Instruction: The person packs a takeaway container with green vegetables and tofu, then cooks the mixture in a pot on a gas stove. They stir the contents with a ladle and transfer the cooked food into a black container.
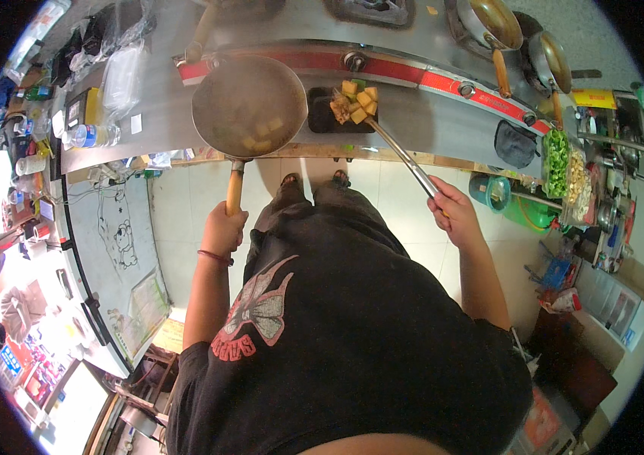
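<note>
My left hand (224,228) grips the wooden handle (235,186) of a wok (236,96). The wok is raised over the front edge of the metal counter, and several pale yellow chunks (262,136) lie low in its bowl. In my right hand (454,209) is the long metal handle of a ladle (404,154). Its bowl is hidden under heaped yellow cubes (363,103), some brown pieces (341,109) and a bit of green. This load is over a black rectangular tray (318,116); whether it touches the tray I cannot tell.
A red stove front (384,68) with knobs (355,61) runs behind the tray. Two wooden-handled pans (492,25) stand far right. Chopped greens (555,162) fill a container near a dark cloth (515,143). At left are a plastic bottle (91,136) and clear plastic containers (123,79).
</note>
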Motion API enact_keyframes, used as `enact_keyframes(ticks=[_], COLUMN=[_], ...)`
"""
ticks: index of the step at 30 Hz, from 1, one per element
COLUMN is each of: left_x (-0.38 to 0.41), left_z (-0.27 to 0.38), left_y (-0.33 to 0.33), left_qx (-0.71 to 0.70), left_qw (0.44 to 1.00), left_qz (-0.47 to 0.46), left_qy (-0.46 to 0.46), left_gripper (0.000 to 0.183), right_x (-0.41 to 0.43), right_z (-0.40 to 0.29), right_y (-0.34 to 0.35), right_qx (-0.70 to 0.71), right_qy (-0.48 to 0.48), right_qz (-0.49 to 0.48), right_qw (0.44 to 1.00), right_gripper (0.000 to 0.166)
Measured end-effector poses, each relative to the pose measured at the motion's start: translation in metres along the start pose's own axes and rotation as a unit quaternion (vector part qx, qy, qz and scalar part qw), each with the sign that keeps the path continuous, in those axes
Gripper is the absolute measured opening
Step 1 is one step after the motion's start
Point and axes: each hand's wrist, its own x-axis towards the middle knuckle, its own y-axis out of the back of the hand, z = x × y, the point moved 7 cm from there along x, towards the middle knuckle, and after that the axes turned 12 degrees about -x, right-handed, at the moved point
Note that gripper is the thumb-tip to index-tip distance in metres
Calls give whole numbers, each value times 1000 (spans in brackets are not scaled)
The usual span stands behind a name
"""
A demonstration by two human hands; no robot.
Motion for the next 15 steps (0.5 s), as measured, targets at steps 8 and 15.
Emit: enact_keyframes(ticks=[8, 15], left_x=[-3, 0], left_z=[5, 6], left_y=[10, 10], left_qx=[-8, -2], left_qw=[1000, 1000], left_qz=[-10, -14], left_qy=[2, 2], left_gripper=[14, 14], right_x=[14, -2], right_z=[17, 6], right_y=[-27, -33], right_qx=[-498, -728], right_qy=[222, 158], right_qz=[156, 191], right_qw=[824, 639], right_gripper=[43, 53])
